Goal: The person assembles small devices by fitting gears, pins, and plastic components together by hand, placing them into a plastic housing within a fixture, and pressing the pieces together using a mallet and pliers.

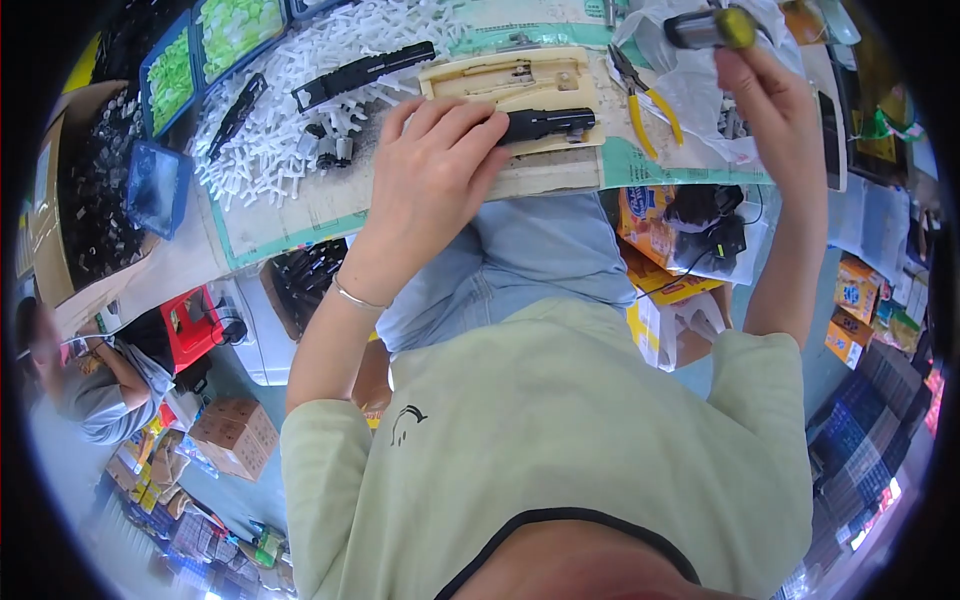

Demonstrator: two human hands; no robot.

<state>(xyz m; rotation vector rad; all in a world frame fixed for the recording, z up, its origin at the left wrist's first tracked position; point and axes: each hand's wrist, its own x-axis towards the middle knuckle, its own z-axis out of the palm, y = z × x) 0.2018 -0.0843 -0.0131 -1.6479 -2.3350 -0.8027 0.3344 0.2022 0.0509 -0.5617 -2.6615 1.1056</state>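
Note:
My left hand (440, 150) presses its curled fingers on a long black plastic part (548, 124). This part lies along the near edge of a cream-coloured mould-like fixture (510, 88), and my fingers hide its left end. Raised at the right, my right hand (765, 85) is closed around a short cylindrical tool (708, 29) with a dark body and a yellow end; motion blurs it, so its exact kind is unclear. Yellow-handled pliers (640, 105) lie between the fixture and my right hand. Behind my left hand, another long black part (365, 75) rests on white plastic pieces.
A heap of white plastic pieces (265, 130) covers the table's left part. Blue bins (158, 190) and a cardboard box of dark parts (55, 205) stand farther left. Crumpled plastic bags (655, 22) lie at the back right. Another person (110, 380) sits at the far left.

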